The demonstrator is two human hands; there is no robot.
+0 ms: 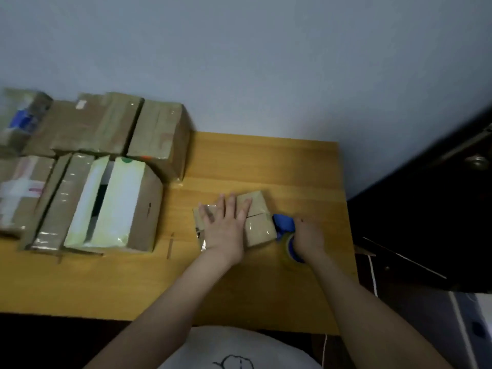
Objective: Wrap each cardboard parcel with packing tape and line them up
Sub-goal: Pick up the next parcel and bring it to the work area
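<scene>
- A small cardboard parcel (260, 229) lies flat on the wooden table (239, 288), toward the table's 2 o'clock corner, with a seam running across its top.
- The left hand (226, 225) lies palm down on the parcel with its fingers straight and spread, pointing to 12 o'clock. It presses on the top and grasps nothing.
- Shiny clear tape (203, 242) shows along the parcel's 9 o'clock edge, beside the left wrist.
- At 3 o'clock from the parcel, touching its side, sits a blue tape dispenser (284, 224) with its roll of clear tape (290, 249) toward 5 o'clock.
- The right hand (308, 238) has its fingers curled around the dispenser and grips it from the 3 o'clock side, back of the hand up.
- At 9 to 10 o'clock from the small parcel, well apart from it, a group of larger taped boxes (159, 134) stands packed close together in two rows.
- The nearest of these is an open box (143, 209) at 9 o'clock, its pale flaps parted over a dark gap.
- A thin brown stick (169, 246) lies on the table between the open box and the small parcel.
- A plain grey wall (266, 62) fills the view at 12 o'clock.
- A dark cabinet with a round knob (478, 161) stands at 3 o'clock, off the table's edge.
- A white garment (226, 344) shows at 6 o'clock between the forearms.
</scene>
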